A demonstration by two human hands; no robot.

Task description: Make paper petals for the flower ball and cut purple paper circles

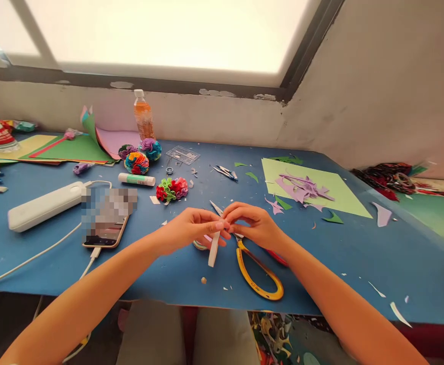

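The left hand (201, 228) pinched a pale strip (214, 249) between thumb and forefinger; the strip hung down, slightly slanted, above the blue table (146, 279), its upper end hidden among the fingertips. The right hand (255, 223) met the left there, thumb and fingers bent inward; whether they were closed on the strip could not be told.

A pair of scissors (240, 255) lay beneath the right hand, a yellow handle toward the table's near edge and the blade tip pointing away; a small brown lump (204, 280) lay near the strip's lower end.

Beyond the hands sat a red and green paper flower cluster (172, 190), with a glue stick (136, 180) just beside it; tweezers (226, 173) lay farther right; a phone (106, 235) with a cable plugged in lay to the left; purple scraps (301, 188) rested on a pale green sheet (353, 204) at right.
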